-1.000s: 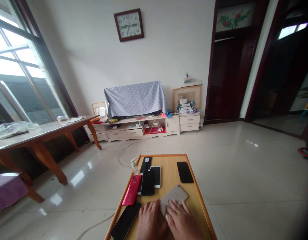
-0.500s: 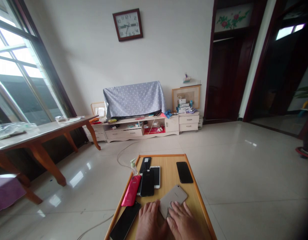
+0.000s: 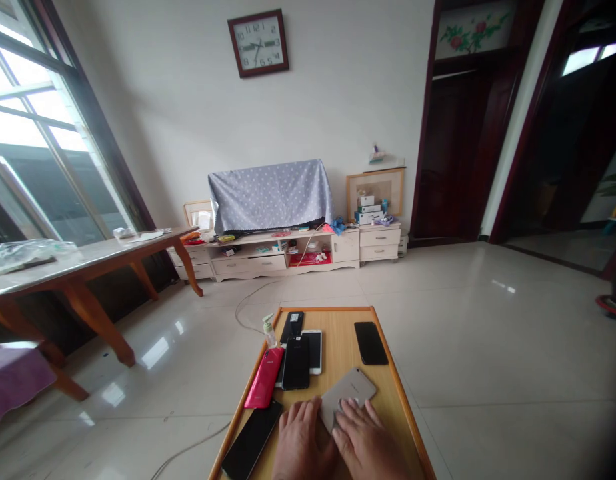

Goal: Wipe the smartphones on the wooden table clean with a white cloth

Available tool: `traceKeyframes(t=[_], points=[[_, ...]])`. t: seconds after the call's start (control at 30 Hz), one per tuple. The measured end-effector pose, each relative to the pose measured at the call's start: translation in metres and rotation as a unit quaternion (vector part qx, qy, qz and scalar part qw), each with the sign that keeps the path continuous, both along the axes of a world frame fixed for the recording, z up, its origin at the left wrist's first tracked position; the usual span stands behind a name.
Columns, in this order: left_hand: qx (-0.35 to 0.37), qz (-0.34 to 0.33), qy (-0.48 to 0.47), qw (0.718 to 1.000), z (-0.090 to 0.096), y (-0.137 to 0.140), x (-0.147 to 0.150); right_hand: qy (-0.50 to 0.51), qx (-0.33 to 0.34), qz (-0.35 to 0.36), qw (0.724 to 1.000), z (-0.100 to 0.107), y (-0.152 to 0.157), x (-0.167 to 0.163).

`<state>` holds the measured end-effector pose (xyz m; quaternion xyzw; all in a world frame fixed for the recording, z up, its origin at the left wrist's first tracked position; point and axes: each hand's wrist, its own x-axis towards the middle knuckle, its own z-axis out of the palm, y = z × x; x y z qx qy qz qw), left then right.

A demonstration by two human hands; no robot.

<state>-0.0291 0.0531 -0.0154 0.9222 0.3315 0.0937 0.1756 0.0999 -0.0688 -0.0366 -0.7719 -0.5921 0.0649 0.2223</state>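
A pale gold smartphone (image 3: 355, 387) lies face down and at a slant on the wooden tabletop (image 3: 338, 347). Its lower part is under my hands. My left hand (image 3: 302, 433) holds it at the left edge, fingers close together and thumb mostly hidden. Across the lower right of its back lies my right hand (image 3: 363, 433), fingers stretched and slightly apart. A small greyish patch shows by the right fingertips; I cannot make out what it is. Left of my hands are a black phone (image 3: 253, 437) and a red phone (image 3: 265, 379).
A black phone (image 3: 296, 363) overlaps a white-framed phone (image 3: 315, 352); another dark phone (image 3: 291, 327) lies behind them. One more black phone (image 3: 371, 343) is at the right edge. A pump bottle (image 3: 269, 331) stands at the left edge. A cable (image 3: 188, 448) runs over the floor.
The view has shifted slightly. Both hands stay on the pale gold phone in nearly the same pose, and the other phones have not moved.
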Motion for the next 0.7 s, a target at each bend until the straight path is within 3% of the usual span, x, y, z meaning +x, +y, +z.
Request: traceKeyframes(t=[0.17, 0.23, 0.43, 0.5, 0.7], points=[[0.008, -0.005, -0.031, 0.999, 0.002, -0.003, 0.000, -0.025, 0.018, -0.115, 0.993, 0.006, 0.000, 0.036], [0.007, -0.005, -0.031, 0.999, 0.002, -0.003, 0.000, -0.028, 0.013, -0.128, 0.991, 0.003, 0.002, 0.037], [-0.008, 0.000, 0.008, 1.000, -0.001, 0.001, -0.001, 0.011, 0.006, 0.005, 1.000, -0.001, 0.012, -0.009], [-0.009, 0.001, 0.012, 1.000, -0.002, 0.001, -0.001, 0.021, 0.004, 0.016, 1.000, 0.003, 0.013, -0.011], [0.007, 0.000, -0.036, 0.999, -0.003, -0.001, -0.001, -0.018, 0.005, -0.129, 0.991, 0.011, 0.016, 0.032]])
